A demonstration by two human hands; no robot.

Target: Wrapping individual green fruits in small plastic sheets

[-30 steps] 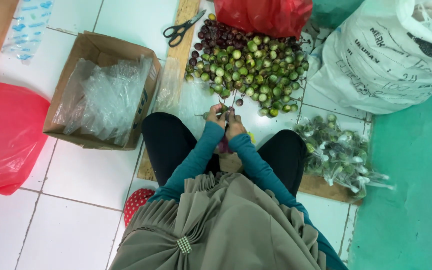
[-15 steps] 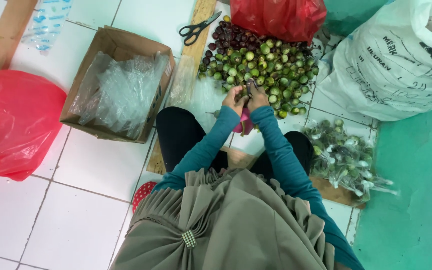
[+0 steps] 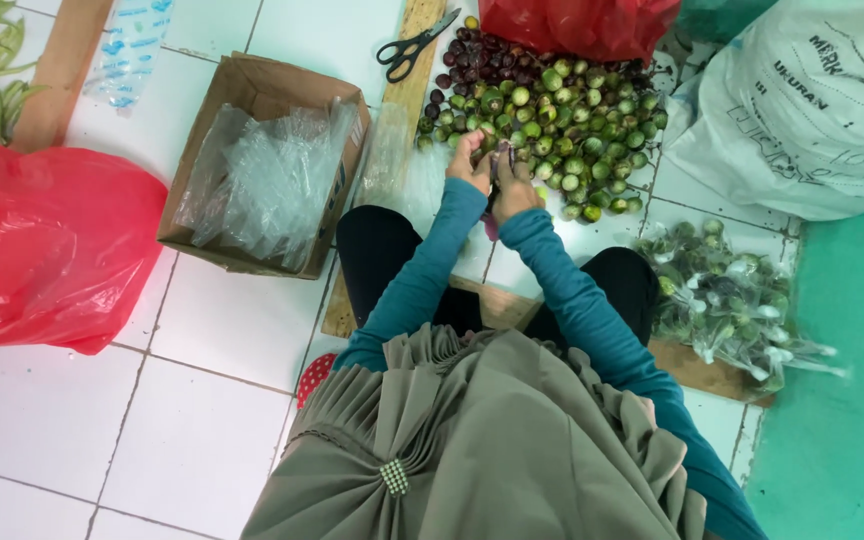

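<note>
Head view | brown cardboard box of clear plastic bags [image 3: 264, 165] left of knees; 2 red plastic bags [image 3: 47, 245], 1 white printed sack [image 3: 802, 110] top right | left hand [image 3: 469, 160] and right hand [image 3: 514, 188] pressed together at near edge of heap of small round green and purple fruits [image 3: 552, 110]; what they pinch, cannot tell | 1 pair of black scissors [image 3: 414, 45], tips pointing up-right

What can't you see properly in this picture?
- Head view: what the left hand and right hand pinch between them is too small to tell; the fingers hide it.
- Red plastic bag by the pile of green and purple fruits: cut off by the top edge.
- White sack: cut off by the right edge.
- Cardboard box: crumpled clear bags hide its bottom.
</note>
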